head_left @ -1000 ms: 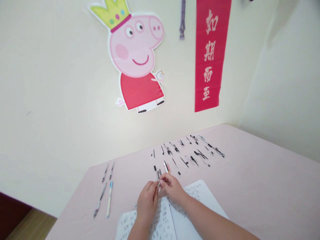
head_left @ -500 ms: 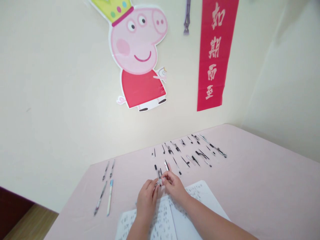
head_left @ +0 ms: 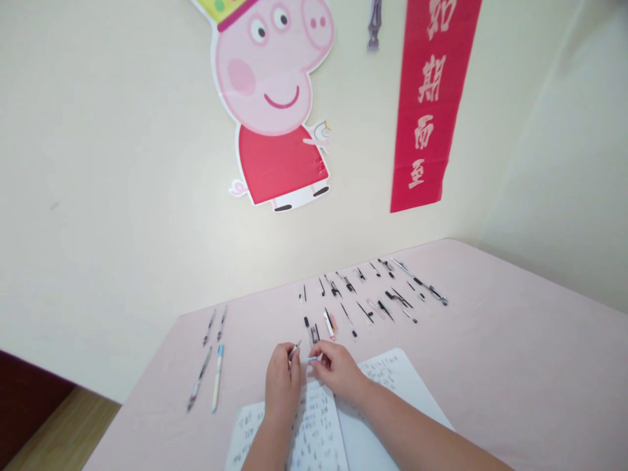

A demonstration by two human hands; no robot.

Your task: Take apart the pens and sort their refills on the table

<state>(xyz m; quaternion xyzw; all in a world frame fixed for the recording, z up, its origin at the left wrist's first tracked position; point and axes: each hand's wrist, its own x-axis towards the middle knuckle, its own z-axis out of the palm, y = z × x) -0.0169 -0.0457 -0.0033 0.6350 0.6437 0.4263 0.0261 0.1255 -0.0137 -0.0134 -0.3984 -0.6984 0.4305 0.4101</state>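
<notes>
We log the table (head_left: pixel 515 373) before the wall (head_left: pixel 122 163). Nearest us on it, the open notebook (head_left: pixel 318 418); at its far edge, our left hand (head_left: pixel 283 374) and right hand (head_left: pixel 337 369), side by side. Behind the hands, pen parts (head_left: pixel 385 310) in rough rows, extending right. Well apart leftward, four pens (head_left: pixel 217 379): two behind, two in front. On the wall: cutout (head_left: pixel 282 163) left, strap (head_left: pixel 375 26) between, banner (head_left: pixel 412 144) right.

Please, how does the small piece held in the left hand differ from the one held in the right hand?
Colour: the left piece looks greyish and dark, while the right piece looks pale blue.
Pose: the left piece slants upward in the picture; the right piece lies nearly level.
Both look slim and are partly hidden.
</notes>
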